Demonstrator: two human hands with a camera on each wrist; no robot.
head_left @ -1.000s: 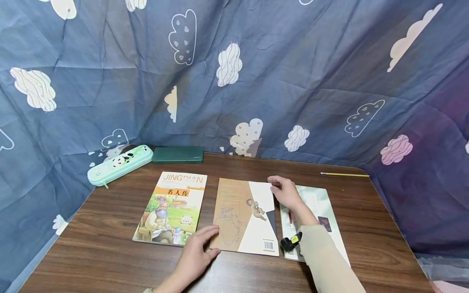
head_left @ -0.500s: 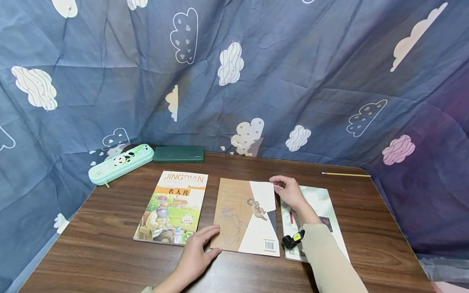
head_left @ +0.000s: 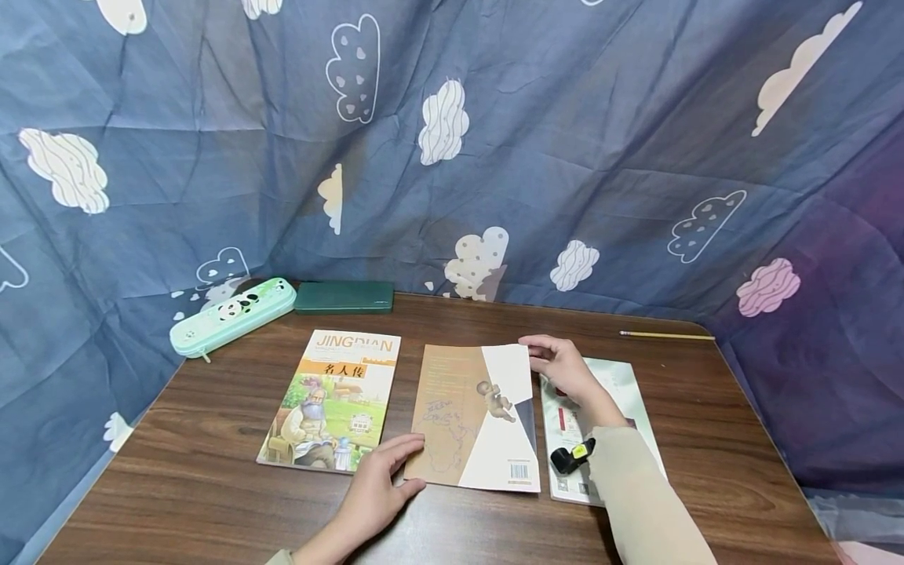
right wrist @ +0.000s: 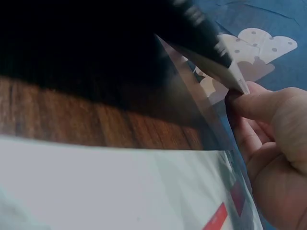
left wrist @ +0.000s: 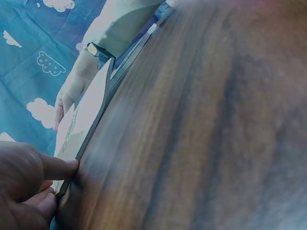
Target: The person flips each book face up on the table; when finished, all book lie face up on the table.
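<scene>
A brown-and-white book with a baby figure and a barcode lies mid-table in the head view. My left hand holds its lower left corner, index finger at the side edge and thumb at the bottom edge. At the upper right corner, my right hand pinches the book's edge; the right wrist view shows thumb and fingers on the slightly raised corner. Under the right forearm lies a pale green book, partly hidden. To the left is a book with a bearded man on its cover.
A mint panda pencil case lies at the back left of the wooden table, beside a dark green flat case. A yellow pencil lies at the back right. Blue cloud-patterned cloth hangs behind the table.
My right hand has shifted slightly right, and the middle book's upper right corner has risen a little with it. The left hand stays at the lower left corner.
</scene>
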